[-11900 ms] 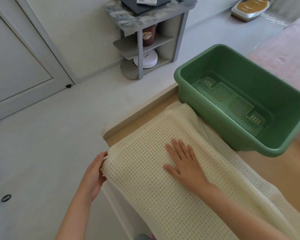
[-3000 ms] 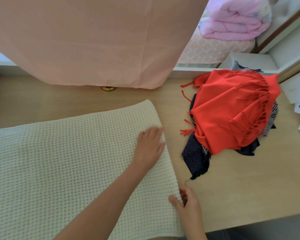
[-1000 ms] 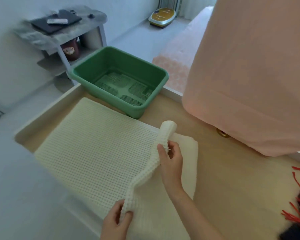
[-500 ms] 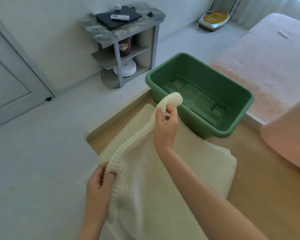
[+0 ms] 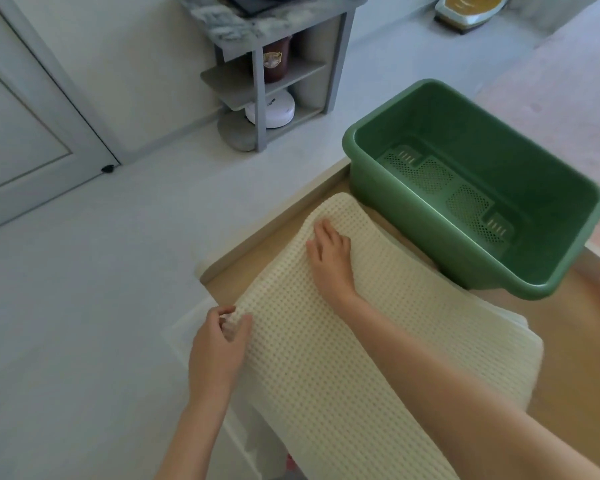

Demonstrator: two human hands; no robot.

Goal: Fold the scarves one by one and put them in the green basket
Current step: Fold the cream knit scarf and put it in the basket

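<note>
A cream waffle-knit scarf (image 5: 329,344) lies doubled over on the wooden table (image 5: 582,362), its left end near the table's left edge. My left hand (image 5: 219,348) pinches the scarf's near left corner between thumb and fingers. My right hand (image 5: 329,258) lies flat on the far left part of the top layer, fingers straight. The green basket (image 5: 426,220) stands just behind and right of the scarf, with nothing in it.
Beyond the table's left edge is a pale floor with a grey shelf unit (image 5: 267,74) holding a dark jar and a white round device. A door (image 5: 21,116) is at far left. A pink bed surface (image 5: 561,81) lies behind the basket.
Both hands carried the scarf's lifted end leftward and laid it down over the other half. My right hand went from gripping the raised corner to lying flat on the cloth.
</note>
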